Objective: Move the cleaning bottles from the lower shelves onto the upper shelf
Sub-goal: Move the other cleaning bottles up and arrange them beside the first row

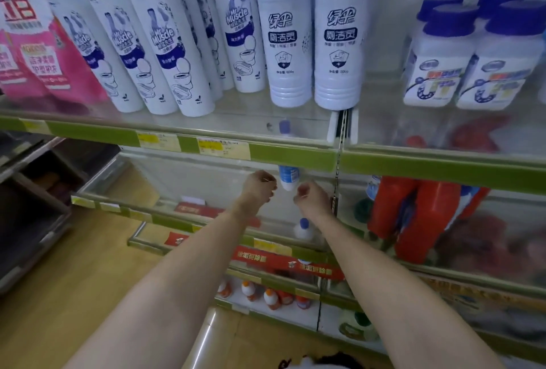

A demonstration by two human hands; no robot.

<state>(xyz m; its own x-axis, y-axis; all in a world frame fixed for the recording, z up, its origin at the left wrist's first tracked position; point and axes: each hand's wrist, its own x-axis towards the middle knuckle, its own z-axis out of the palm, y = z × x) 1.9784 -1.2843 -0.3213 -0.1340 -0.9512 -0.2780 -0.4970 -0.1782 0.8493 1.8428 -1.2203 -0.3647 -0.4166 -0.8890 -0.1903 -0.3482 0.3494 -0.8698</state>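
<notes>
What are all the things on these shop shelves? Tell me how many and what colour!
Pink pouches: at least one, pink, upper shelf, far left.
Tall spray bottles: five in front, more behind, white with blue print, upper shelf, left of middle.
Ribbed bottles: two, pale lilac-white, upper shelf, middle.
Jars: four, white with purple lids, upper shelf, right.
Small bottle: one, white with blue label, shelf below, between the hands.
Red jugs: at least two, red, shelf below, right.
Blue-capped bottle: one, white, lower shelf.
Orange-and-white bottles: several, bottom shelf.
Shelf edge strips: green, with yellow price tags.
Left hand: left of the small bottle.
Right hand: right of it.
</notes>
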